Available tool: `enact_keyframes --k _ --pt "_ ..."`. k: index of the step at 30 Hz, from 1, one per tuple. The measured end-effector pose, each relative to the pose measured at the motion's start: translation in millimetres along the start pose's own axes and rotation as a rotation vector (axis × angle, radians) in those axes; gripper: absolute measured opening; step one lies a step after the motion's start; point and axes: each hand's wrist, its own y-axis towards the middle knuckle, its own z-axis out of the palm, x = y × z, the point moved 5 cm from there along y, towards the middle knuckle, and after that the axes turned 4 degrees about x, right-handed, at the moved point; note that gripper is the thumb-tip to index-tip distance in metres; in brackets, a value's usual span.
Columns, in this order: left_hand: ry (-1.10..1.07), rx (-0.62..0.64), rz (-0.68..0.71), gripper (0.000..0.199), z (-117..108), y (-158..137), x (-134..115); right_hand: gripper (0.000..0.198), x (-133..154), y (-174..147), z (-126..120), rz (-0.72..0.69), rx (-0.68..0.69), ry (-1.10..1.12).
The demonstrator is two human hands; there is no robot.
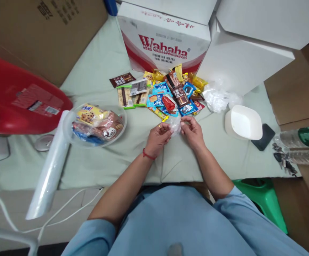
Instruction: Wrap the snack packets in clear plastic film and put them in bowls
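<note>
Between my two hands is a small clear plastic bag, crumpled and see-through. My left hand pinches its left side, and my right hand pinches its right side. Just beyond the fingers lies a heap of wrapped snacks in brown, blue, yellow and red packaging. To the heap's right sits a bunch of crumpled clear plastic bags. On the left, a round clear plastic tub holds several bagged snacks, among them a yellow cookie packet.
A white square bowl stands right, beside a dark flat object, keys and plastic bottles. Behind is a Wahaba carton. A plastic roll overhangs the front edge at left, near a red jug.
</note>
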Motion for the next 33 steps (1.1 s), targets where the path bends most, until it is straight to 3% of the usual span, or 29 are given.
enact_keyframes --k 2,4,7,10,15,20,25,28,33 --pt "0.137 -0.096 0.136 0.038 -5.7 -1.8 -4.3 0.040 2.2 -4.6 -1.5 -0.025 -0.032 -0.033" --pt "0.289 -0.168 0.273 0.027 -7.6 -4.7 -11.3 0.040 1.9 -8.6 3.5 -0.010 0.038 -0.068" --pt "0.445 -0.139 0.381 0.019 -2.5 -8.9 -17.8 0.040 -0.4 -12.0 12.8 0.003 0.156 -0.160" --pt "0.464 -0.058 0.366 0.021 1.8 -10.3 -16.3 0.033 1.1 -11.1 14.2 -0.056 0.154 -0.230" --pt "0.441 -0.120 0.377 0.029 -5.8 -8.3 -16.4 0.028 6.0 -10.2 14.0 -0.104 0.241 -0.222" --pt "0.169 -0.033 0.324 0.045 -12.9 -4.4 -20.6 0.027 4.9 -4.9 -6.2 0.060 0.119 0.186" --pt "-0.033 0.091 0.136 0.048 -10.7 -5.4 -20.4 0.033 1.1 3.9 -22.8 0.164 -0.008 0.427" --pt "-0.029 0.108 0.126 0.048 -7.7 -6.4 -18.6 0.035 1.2 5.3 -23.6 0.126 -0.050 0.399" --pt "0.144 0.130 0.223 0.067 -2.1 -5.7 -13.7 0.028 -0.5 0.5 -15.9 0.120 -0.078 0.286"
